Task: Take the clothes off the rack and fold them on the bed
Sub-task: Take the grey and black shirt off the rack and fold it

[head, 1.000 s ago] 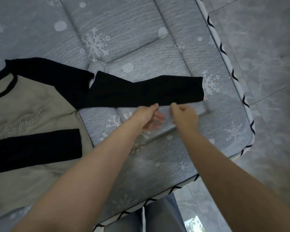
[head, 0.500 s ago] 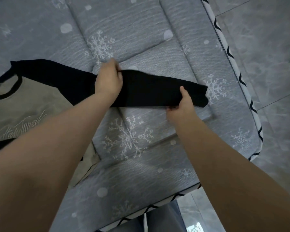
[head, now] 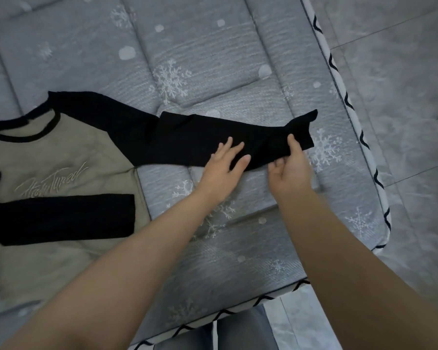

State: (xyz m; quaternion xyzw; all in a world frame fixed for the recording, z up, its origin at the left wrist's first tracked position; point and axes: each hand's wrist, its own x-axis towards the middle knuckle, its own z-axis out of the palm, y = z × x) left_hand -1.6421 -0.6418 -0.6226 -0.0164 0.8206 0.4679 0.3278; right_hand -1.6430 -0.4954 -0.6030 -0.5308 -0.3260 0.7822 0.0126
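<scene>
A beige long-sleeved shirt with black raglan sleeves and script lettering lies face up on the bed. One black sleeve is folded across its chest. The other black sleeve stretches out to the right over the mattress. My left hand lies flat on the middle of that sleeve with straight fingers. My right hand pinches the sleeve's lower edge near the cuff, thumb on top and fingers beneath. The cuff end is lifted slightly.
The grey snowflake-patterned mattress has a white zigzag-trimmed edge at the right and front. Grey tiled floor lies beyond the right edge. My grey-trousered legs stand against the front edge.
My left hand left the sleeve near the shoulder, moved right and now lies flat mid-sleeve. My right hand still holds the cuff end, which has risen a little.
</scene>
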